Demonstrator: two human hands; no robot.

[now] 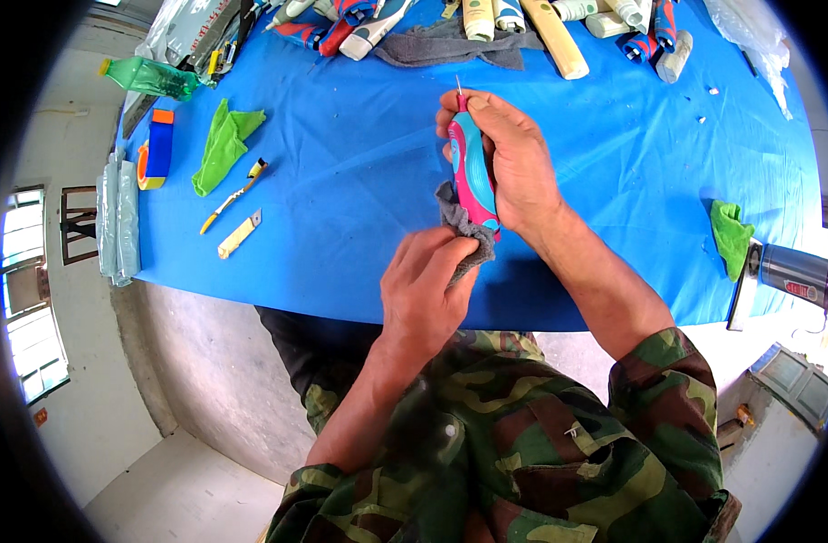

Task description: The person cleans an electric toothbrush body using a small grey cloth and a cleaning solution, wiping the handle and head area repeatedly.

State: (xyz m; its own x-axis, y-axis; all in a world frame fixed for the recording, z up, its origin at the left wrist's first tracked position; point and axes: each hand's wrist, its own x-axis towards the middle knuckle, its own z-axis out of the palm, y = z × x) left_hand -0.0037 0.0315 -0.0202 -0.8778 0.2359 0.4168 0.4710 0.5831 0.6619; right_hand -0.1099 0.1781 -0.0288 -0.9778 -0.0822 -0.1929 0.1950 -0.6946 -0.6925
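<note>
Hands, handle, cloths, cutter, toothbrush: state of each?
Pink-and-blue handle: held, metal tip bare
Gray cloth: bunched at handle's lower end
Right hand: closed around handle
Left hand: pinching gray cloth
Left green cloth: crumpled
Right green cloth: crumpled
Cutter: blade out
Toothbrush: lying flat

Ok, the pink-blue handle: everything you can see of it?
The handle is long and rounded, pink with ribbed-looking blue panels, plastic by its look. A thin metal pin sticks out of its narrow pink neck. It is held pin end away from the person, slightly tilted, over the blue table cover. The right hand grips its neck and upper body; the left hand presses a grey cloth around its lower end.
</note>
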